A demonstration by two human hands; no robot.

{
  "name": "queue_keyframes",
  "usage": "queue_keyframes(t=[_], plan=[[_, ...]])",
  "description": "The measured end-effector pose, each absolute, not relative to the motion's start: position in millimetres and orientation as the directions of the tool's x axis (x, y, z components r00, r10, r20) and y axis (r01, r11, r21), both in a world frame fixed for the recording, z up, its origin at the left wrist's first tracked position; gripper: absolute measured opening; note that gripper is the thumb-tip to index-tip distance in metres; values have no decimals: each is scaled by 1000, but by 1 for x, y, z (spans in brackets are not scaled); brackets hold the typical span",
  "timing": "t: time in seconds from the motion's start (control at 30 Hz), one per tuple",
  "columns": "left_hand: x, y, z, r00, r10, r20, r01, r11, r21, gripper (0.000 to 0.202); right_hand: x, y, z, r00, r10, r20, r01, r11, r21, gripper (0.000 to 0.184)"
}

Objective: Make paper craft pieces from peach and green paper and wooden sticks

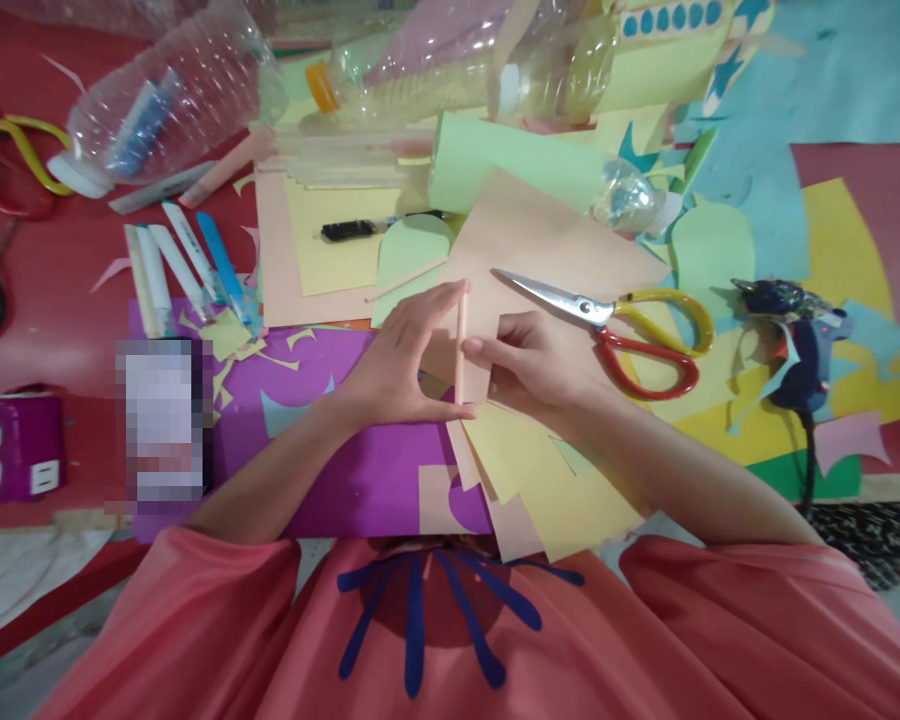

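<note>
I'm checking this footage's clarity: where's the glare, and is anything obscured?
Head view: white glints on the clear bottle, upper left; head view: pixelation mostly covers the phone-like object; head view: left hand and right hand look fairly clear.

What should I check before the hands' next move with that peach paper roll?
1. Left hand at both ends of the peach paper roll: ok, thumb and finger appear to span it.
2. Right hand on the roll: ok, thumb against its side.
3. Scissors set down: ok, lying beside the right hand.
4. Roll's edge glued: cannot tell.
5. Purple sheet free of scraps: not ok, yellow scraps lie on it.
</note>
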State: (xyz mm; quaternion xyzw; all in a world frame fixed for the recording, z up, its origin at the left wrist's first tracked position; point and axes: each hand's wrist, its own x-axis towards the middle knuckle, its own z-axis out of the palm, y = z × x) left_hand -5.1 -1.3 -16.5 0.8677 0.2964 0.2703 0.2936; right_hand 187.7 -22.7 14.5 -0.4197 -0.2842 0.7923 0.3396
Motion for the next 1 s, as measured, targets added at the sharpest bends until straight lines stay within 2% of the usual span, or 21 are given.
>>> queue_keyframes(t=[0.17,0.33,0.53,0.7,0.87,1.0], plan=[[-5,1,-17,667,670,327,409,-696,591,109,187,-24,15,-430,784,-447,-314,-595,-740,44],[-5,2,-14,678,683,272,476,-689,546,109,186,-26,16,-406,806,-430,-325,-567,-757,47],[-5,0,-16,686,659,308,473,-726,499,102,186,-28,11,-327,857,-398,-226,-479,-848,40],[-3,-3,-17,716,637,286,474,-744,471,99,184,-26,7,-360,864,-353,-188,-438,-879,37],[-2,-4,-16,716,638,283,459,-736,498,101,186,-25,5,-379,873,-306,-139,-380,-914,33],[-3,-2,-18,724,625,292,423,-736,528,106,189,-26,7,-381,865,-328,-78,-383,-920,35]])
